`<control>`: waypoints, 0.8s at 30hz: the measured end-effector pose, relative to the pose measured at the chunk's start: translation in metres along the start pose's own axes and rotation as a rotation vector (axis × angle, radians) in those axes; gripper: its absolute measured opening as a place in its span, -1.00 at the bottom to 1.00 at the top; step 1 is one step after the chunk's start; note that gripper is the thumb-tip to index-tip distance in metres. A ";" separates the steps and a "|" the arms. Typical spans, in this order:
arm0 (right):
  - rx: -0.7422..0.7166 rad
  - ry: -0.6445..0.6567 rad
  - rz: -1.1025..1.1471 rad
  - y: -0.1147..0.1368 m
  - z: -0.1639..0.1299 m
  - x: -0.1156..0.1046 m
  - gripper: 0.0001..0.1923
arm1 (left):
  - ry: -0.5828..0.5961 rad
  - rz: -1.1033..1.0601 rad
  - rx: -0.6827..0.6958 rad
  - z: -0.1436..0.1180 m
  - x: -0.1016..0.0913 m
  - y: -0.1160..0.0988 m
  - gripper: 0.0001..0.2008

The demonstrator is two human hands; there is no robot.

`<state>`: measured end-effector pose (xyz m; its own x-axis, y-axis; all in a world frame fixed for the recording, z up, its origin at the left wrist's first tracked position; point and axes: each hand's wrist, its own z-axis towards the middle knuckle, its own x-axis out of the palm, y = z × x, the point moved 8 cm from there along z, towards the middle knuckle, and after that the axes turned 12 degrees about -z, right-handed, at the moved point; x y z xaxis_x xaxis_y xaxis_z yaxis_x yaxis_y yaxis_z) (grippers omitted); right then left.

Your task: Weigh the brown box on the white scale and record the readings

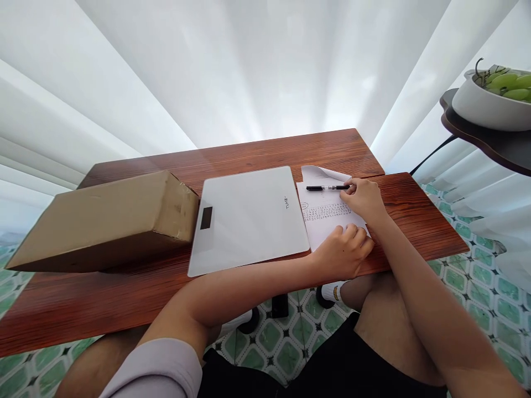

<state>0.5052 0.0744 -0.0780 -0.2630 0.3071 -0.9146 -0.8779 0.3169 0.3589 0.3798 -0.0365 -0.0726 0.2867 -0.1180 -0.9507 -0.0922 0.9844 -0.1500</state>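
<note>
A sheet of paper (327,215) with rows of handwritten characters lies on the wooden table, its far edge near a second, curled sheet (321,172). Across the upper part of the writing sheet rests a black pen (327,188). My right hand (365,200) is closed at the pen's right end, thumb and forefinger on either side of it. Nearer to me, my left hand (343,251) presses on the sheet's lower right part with curled fingers; its thumb is hidden. Left of the paper lies a flat white scale (249,221) with a small dark display.
A brown cardboard box (103,215) sits on the table's (103,290) left side. At the right, a dark wavy-edged stand (481,135) carries a white bowl (489,105) of green grapes (508,83). White curtains (249,72) hang behind the table. A black object (280,305) is on the tiled floor.
</note>
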 end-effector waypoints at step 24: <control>-0.211 -0.100 -0.114 0.065 -0.025 -0.012 -0.90 | -0.288 0.303 0.413 -0.016 -0.022 -0.037 -0.78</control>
<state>0.4407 0.0688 -0.0488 -0.1263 0.3703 -0.9203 -0.9663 0.1638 0.1986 0.3617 -0.0725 -0.0502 0.5582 0.1603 -0.8140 0.1519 0.9448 0.2902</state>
